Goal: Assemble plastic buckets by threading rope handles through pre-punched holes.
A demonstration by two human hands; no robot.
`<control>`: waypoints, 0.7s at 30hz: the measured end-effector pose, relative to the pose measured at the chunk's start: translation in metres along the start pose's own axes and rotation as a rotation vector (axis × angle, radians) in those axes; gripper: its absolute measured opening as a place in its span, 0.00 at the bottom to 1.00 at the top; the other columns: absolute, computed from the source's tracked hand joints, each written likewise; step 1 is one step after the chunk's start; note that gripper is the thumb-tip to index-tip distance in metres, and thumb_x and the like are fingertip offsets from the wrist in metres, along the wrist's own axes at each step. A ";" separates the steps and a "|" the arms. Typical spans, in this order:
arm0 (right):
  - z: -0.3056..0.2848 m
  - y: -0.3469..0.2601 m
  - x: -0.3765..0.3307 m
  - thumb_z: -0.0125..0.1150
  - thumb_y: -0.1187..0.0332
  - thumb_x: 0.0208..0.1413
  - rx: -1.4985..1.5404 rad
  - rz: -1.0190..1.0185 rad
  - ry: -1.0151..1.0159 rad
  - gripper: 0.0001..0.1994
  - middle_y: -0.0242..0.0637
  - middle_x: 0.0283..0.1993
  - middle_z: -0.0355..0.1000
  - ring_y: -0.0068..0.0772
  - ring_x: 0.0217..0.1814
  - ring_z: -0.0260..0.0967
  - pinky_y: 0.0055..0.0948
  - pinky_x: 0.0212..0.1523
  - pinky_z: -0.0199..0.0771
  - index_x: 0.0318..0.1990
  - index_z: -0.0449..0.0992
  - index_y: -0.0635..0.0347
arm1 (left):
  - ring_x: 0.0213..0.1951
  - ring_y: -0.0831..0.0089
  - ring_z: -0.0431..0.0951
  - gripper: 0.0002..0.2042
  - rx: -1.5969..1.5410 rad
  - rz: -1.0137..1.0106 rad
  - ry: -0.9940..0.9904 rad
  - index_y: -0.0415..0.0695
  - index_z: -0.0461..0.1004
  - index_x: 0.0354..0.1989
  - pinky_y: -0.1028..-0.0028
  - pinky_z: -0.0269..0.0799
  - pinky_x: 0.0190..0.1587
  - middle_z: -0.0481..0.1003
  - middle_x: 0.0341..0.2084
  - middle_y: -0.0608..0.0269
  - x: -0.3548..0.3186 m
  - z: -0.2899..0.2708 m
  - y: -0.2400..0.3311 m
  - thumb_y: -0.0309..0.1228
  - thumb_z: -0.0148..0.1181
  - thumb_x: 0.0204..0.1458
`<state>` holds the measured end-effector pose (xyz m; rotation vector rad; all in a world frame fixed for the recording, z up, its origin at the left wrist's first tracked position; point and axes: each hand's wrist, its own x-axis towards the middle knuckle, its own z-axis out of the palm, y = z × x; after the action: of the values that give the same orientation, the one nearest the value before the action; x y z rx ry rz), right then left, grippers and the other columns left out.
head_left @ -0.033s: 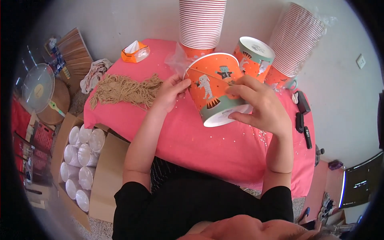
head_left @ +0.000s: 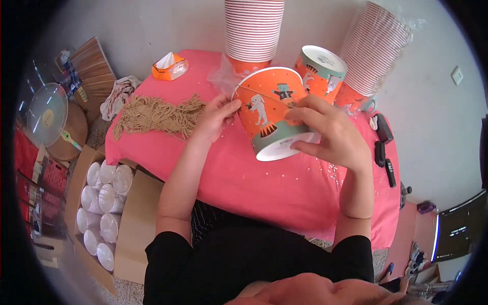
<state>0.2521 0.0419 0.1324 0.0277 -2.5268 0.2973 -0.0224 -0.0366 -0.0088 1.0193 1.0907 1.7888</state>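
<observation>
We are holding an orange bucket (head_left: 272, 116) over the pink tablecloth (head_left: 229, 175), tilted with its base toward us. Our left hand (head_left: 219, 116) is closing thumb and fingers on its rim. Our right hand (head_left: 330, 129) is curving partly open about the base end, fingers over the side and thumb by the base; we cannot tell whether it is gripping firmly or holding the tan cord (head_left: 266, 95) crossing the side. If we are pulling unevenly, the cord could be slipping or the rim bending. If we are swinging wide, the bucket could be knocking the upturned bucket (head_left: 310, 68) or the tall stack (head_left: 254, 30) behind.
</observation>
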 end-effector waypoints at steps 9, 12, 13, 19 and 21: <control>-0.043 0.034 0.019 0.64 0.71 0.53 0.037 0.125 0.158 0.11 0.35 0.34 0.70 0.26 0.32 0.68 0.25 0.34 0.70 0.42 0.75 0.64 | 0.28 0.82 0.73 0.10 0.095 -0.030 0.203 0.42 0.74 0.45 0.80 0.68 0.29 0.74 0.27 0.69 0.011 0.013 -0.045 0.33 0.59 0.58; -0.068 0.064 0.036 0.56 0.64 0.59 -0.046 0.228 0.390 0.12 0.36 0.27 0.70 0.27 0.27 0.67 0.26 0.30 0.70 0.42 0.74 0.66 | 0.26 0.84 0.71 0.08 0.224 -0.102 0.101 0.40 0.75 0.42 0.82 0.66 0.28 0.74 0.26 0.70 0.006 0.010 -0.048 0.30 0.59 0.58; -0.075 0.079 0.045 0.54 0.65 0.59 -0.066 0.249 0.471 0.12 0.38 0.26 0.70 0.28 0.25 0.68 0.28 0.28 0.72 0.41 0.74 0.67 | 0.26 0.84 0.71 0.08 0.226 -0.105 0.096 0.40 0.75 0.42 0.82 0.66 0.28 0.74 0.26 0.70 0.005 0.009 -0.049 0.30 0.59 0.58; -0.115 0.145 0.076 0.50 0.64 0.60 0.017 0.669 0.421 0.15 0.36 0.25 0.72 0.28 0.18 0.69 0.29 0.12 0.69 0.46 0.78 0.65 | 0.25 0.86 0.69 0.06 0.279 -0.091 0.036 0.41 0.75 0.41 0.83 0.65 0.27 0.73 0.26 0.72 -0.003 0.013 -0.052 0.28 0.57 0.59; -0.124 0.160 0.078 0.51 0.64 0.59 -0.026 0.856 0.314 0.14 0.40 0.28 0.75 0.36 0.24 0.74 0.35 0.21 0.75 0.42 0.78 0.63 | 0.26 0.87 0.68 0.05 0.351 -0.070 0.008 0.41 0.75 0.40 0.84 0.63 0.27 0.72 0.25 0.74 0.002 0.017 -0.056 0.27 0.58 0.58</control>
<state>0.2426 0.2285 0.2431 -1.0396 -2.0946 0.5452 0.0041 -0.0123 -0.0550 1.1618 1.4614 1.5794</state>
